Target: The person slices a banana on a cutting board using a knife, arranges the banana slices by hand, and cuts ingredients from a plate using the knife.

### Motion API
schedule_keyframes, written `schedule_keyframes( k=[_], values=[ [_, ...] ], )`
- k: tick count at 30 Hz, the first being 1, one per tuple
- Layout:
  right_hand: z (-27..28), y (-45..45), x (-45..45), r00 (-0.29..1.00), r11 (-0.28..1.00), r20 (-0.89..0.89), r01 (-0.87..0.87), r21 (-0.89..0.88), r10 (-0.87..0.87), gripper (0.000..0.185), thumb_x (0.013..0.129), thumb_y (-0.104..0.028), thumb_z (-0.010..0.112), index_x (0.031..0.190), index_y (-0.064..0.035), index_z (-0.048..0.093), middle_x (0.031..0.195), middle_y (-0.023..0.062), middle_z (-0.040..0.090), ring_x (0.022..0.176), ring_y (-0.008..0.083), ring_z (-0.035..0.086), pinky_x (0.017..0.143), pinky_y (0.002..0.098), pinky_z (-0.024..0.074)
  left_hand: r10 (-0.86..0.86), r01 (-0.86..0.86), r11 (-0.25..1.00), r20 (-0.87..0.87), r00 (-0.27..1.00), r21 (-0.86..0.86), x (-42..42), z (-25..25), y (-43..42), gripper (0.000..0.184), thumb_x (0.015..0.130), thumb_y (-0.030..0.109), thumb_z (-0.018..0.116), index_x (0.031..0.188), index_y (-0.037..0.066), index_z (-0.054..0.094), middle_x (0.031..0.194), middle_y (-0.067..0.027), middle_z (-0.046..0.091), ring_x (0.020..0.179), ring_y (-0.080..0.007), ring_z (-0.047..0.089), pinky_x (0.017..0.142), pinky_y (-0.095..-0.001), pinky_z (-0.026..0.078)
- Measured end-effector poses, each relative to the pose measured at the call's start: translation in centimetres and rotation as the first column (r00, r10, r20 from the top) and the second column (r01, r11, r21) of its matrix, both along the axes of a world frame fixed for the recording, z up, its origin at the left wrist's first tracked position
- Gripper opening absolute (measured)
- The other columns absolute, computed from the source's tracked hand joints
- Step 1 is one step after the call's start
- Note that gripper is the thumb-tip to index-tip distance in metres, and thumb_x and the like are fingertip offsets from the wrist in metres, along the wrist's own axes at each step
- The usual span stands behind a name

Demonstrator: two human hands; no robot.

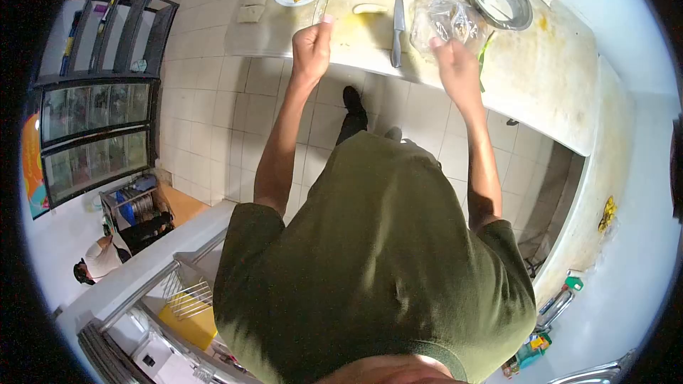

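The person's left hand (311,52) is raised at the near edge of the pale, stained table (541,75), its fingers curled together with the thumb up; whether they pinch something thin, I cannot tell. The right hand (457,75) is at the near side of a clear, crumpled plastic bag (445,20); its fingers are blurred, and I cannot tell whether they grip the film.

Between the 2 hands lies a grey knife (398,32), blade pointing away, handle end close to the table's near edge. A sleeve or forearm brushing that handle could tip the knife to the floor. A tug on the bag could drag it into the long green stalk (486,57) or the round metal bowl (525,16) beside it.
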State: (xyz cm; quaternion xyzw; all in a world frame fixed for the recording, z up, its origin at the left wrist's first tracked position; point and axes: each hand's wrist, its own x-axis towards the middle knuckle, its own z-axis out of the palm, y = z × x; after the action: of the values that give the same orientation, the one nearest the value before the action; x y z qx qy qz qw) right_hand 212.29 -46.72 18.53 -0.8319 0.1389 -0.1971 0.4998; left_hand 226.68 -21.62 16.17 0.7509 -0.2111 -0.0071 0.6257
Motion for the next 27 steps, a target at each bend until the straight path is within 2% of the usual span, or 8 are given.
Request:
schedule_keyframes(
  k=[3, 4, 6, 8, 9, 11, 15, 27],
  values=[
    [-0.4, -0.9, -0.3, 0.998, 0.947, -0.019, -0.044, 0.318, 0.053, 0.037, 0.102, -0.024, 0.059, 0.073, -0.0055, 0.047, 0.058, -0.0055, 0.039, 0.056, 0.0057, 0.039, 0.051, 0.0261, 0.0352, -0.193, 0.145, 0.952, -0.161, 0.968, -0.271, -0.2, 0.9, -0.1, 0.044, 0.108, 0.032, 0.047, 0.071, 0.01, 0.038, 0.061, 0.007, 0.032, 0.051, -0.0064, 0.031, 0.046, -0.0287, 0.025],
    [2.2, -1.3, -1.4, 0.93, 0.862, -0.232, -0.141, 0.487, 0.284, 0.028, 0.103, -0.02, 0.056, 0.079, -0.0058, 0.051, 0.071, -0.0008, 0.052, 0.064, 0.0082, 0.053, 0.062, 0.027, 0.0468, -0.314, 0.226, 0.922, -0.267, 0.911, -0.314, -0.9, 2.4, 0.3, 0.039, 0.108, 0.033, 0.045, 0.081, 0.006, 0.053, 0.067, 0.0049, 0.038, 0.057, -0.007, 0.039, 0.051, -0.0259, 0.033],
    [1.9, -0.7, -3.7, 0.762, 0.551, 0.198, -0.597, 0.583, 0.616, 0.024, 0.1, -0.027, 0.059, 0.106, -0.0042, 0.061, 0.111, 0.0117, 0.064, 0.1, 0.0191, 0.064, 0.094, 0.0362, 0.0506, -0.482, 0.46, 0.876, -0.311, 0.819, -0.147, -4.8, 6.9, 0.7, 0.038, 0.106, 0.037, 0.048, 0.102, 0.002, 0.063, 0.087, -0.0038, 0.058, 0.085, -0.0144, 0.06, 0.077, -0.0293, 0.048],
    [7.0, -0.1, -7.3, 0.531, 0.48, -0.013, -0.755, 0.447, 0.847, 0.056, 0.095, -0.039, 0.066, 0.137, -0.0044, 0.054, 0.149, 0.0184, 0.044, 0.136, 0.0295, 0.046, 0.116, 0.0437, 0.0328, -0.853, 0.834, 0.522, -0.106, 0.512, -0.178, -7.5, 7.3, 2.9, 0.053, 0.102, 0.046, 0.053, 0.127, 0.0, 0.062, 0.121, -0.0132, 0.063, 0.124, -0.0246, 0.054, 0.109, -0.0405, 0.039],
    [6.0, 0.1, -8.9, 0.405, 0.304, 0.046, -0.751, 0.586, 0.913, 0.08, 0.089, -0.051, 0.068, 0.15, -0.0057, 0.042, 0.156, 0.0205, 0.036, 0.148, 0.0341, 0.028, 0.121, 0.0481, 0.0217, -0.907, 0.875, 0.393, -0.277, 0.318, -0.282, -9.7, 8.4, 4.3, 0.073, 0.095, 0.06, 0.055, 0.137, 0.001, 0.057, 0.141, -0.0171, 0.056, 0.141, -0.0318, 0.04, 0.118, -0.0477, 0.025],
    [2.4, 1.6, -13.4, 0.349, 0.177, 0.22, -0.811, 0.557, 0.911, 0.085, 0.087, -0.057, 0.066, 0.151, -0.0067, 0.041, 0.159, 0.0219, 0.031, 0.149, 0.0411, 0.021, 0.12, 0.0582, 0.0153, -0.924, 0.888, 0.311, -0.327, 0.198, -0.339, -13.8, 8.4, 5.9, 0.09, 0.088, 0.074, 0.052, 0.143, 0.004, 0.053, 0.148, -0.018, 0.05, 0.143, -0.0339, 0.037, 0.119, -0.0527, 0.021],
    [4.7, 2.8, -15.7, 0.412, 0.306, 0.053, -0.751, 0.586, 0.91, 0.082, 0.089, -0.061, 0.05, 0.15, -0.0079, 0.044, 0.16, 0.0214, 0.03, 0.151, 0.0419, 0.017, 0.12, 0.0587, 0.0104, -0.855, 0.869, 0.436, -0.409, 0.319, -0.234, -17.2, 10.2, 7.2, 0.085, 0.091, 0.073, 0.033, 0.139, 0.007, 0.059, 0.148, -0.0183, 0.05, 0.144, -0.0351, 0.035, 0.12, -0.0563, 0.009],
    [6.2, 1.6, -14.2, 0.388, 0.285, 0.012, -0.697, 0.658, 0.922, 0.075, 0.09, -0.055, 0.046, 0.147, -0.0064, 0.048, 0.161, 0.0188, 0.03, 0.151, 0.039, 0.017, 0.121, 0.0546, 0.0056, -0.835, 0.821, 0.487, -0.435, 0.338, -0.297, -16.5, 9.8, 6.8, 0.082, 0.089, 0.067, 0.034, 0.133, 0.005, 0.064, 0.139, -0.0202, 0.058, 0.141, -0.0357, 0.039, 0.12, -0.0546, 0.01]
  ],
)
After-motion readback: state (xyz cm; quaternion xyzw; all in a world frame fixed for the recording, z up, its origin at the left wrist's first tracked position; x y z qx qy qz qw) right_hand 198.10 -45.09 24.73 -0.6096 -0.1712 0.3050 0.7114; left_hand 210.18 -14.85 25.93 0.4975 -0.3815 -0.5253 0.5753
